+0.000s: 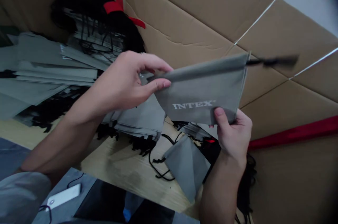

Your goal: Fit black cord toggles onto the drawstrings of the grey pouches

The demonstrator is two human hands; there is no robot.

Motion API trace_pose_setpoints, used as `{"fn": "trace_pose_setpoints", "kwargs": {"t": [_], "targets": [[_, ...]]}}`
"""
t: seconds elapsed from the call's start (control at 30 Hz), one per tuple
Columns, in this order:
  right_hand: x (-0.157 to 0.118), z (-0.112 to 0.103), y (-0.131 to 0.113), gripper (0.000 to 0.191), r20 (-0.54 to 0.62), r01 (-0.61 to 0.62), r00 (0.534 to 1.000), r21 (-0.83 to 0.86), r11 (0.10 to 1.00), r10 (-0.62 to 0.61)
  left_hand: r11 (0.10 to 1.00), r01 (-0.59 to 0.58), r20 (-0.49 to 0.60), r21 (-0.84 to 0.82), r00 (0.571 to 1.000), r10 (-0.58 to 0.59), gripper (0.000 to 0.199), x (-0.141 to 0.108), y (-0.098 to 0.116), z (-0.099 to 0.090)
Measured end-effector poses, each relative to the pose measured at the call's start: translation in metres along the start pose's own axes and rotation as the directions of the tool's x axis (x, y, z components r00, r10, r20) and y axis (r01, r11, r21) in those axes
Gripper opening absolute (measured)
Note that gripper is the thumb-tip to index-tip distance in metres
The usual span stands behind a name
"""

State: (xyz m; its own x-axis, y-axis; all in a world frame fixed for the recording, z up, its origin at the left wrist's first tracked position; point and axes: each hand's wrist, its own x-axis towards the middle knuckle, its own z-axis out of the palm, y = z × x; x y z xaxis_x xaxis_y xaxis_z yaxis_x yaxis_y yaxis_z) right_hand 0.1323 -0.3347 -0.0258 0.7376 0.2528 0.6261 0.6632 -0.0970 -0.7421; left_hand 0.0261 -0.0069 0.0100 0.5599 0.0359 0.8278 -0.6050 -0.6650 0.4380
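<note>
A grey pouch [195, 90] with white "INTEX" lettering is held up in the middle of the view. My left hand [132, 80] pinches its upper left edge between thumb and fingers. At the lower right edge, my right hand [235, 129] grips the pouch, thumb on the front. A blurred black cord [274, 61] sticks out from its top right corner. Below the held pouch, a single grey pouch [187, 164] lies on the table with black cords beside it. Stacked grey pouches [139, 118] are partly hidden behind my left hand.
More grey pouches [44, 65] are piled at the left, near a bundle with black cords and a red strip [113, 6]. Cardboard walls [185, 9] rise behind the wooden table [118, 164]. A white device [64, 196] lies at the lower left. A red band [295, 133] crosses the right.
</note>
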Motion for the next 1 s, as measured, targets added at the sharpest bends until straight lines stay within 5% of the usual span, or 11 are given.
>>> {"fn": "trace_pose_setpoints", "kwargs": {"t": [0.13, 0.23, 0.3, 0.4, 0.5, 0.57, 0.63, 0.83, 1.0], "targets": [[-0.001, 0.025, -0.004, 0.022, 0.086, -0.181, 0.983, 0.235, 0.955, 0.165, 0.999, -0.023, -0.119, -0.026, 0.993, 0.020, 0.033, 0.009, -0.026, -0.025], [0.000, 0.037, -0.002, 0.023, 0.052, -0.200, 0.980, 0.284, 0.938, 0.193, 0.991, -0.029, -0.206, -0.129, 0.979, 0.002, 0.035, 0.014, -0.041, -0.036], [0.001, 0.044, 0.001, 0.022, -0.036, -0.136, 0.988, 0.249, 0.959, 0.150, 0.981, -0.017, -0.226, -0.196, 0.974, -0.028, 0.033, 0.016, -0.047, -0.038], [0.001, 0.057, 0.006, 0.022, -0.161, 0.087, 0.984, 0.040, 0.995, -0.079, 0.956, 0.040, -0.203, -0.290, 0.974, -0.102, 0.043, 0.018, -0.053, -0.038], [0.001, 0.074, 0.006, 0.035, 0.115, 0.313, 0.949, -0.251, 0.916, -0.293, 0.930, 0.089, -0.188, -0.357, 0.968, -0.165, 0.057, 0.019, -0.057, -0.037], [-0.004, 0.087, 0.009, 0.049, 0.410, 0.441, 0.866, -0.356, 0.824, -0.286, 0.919, 0.096, -0.211, -0.382, 0.959, -0.187, 0.062, 0.020, -0.058, -0.036], [-0.013, 0.101, 0.017, 0.054, 0.583, 0.519, 0.782, -0.414, 0.748, -0.219, 0.906, 0.102, -0.226, -0.412, 0.951, -0.210, 0.063, 0.020, -0.057, -0.034], [-0.045, 0.129, 0.041, 0.055, 0.682, 0.520, 0.726, -0.460, 0.719, -0.088, 0.869, 0.163, -0.252, -0.468, 0.917, -0.308, 0.037, 0.018, -0.040, -0.023], [-0.050, 0.131, 0.019, 0.055, 0.679, 0.501, 0.731, -0.469, 0.727, -0.066, 0.848, 0.223, -0.224, -0.481, 0.904, -0.365, 0.032, 0.016, -0.024, -0.013]]}}
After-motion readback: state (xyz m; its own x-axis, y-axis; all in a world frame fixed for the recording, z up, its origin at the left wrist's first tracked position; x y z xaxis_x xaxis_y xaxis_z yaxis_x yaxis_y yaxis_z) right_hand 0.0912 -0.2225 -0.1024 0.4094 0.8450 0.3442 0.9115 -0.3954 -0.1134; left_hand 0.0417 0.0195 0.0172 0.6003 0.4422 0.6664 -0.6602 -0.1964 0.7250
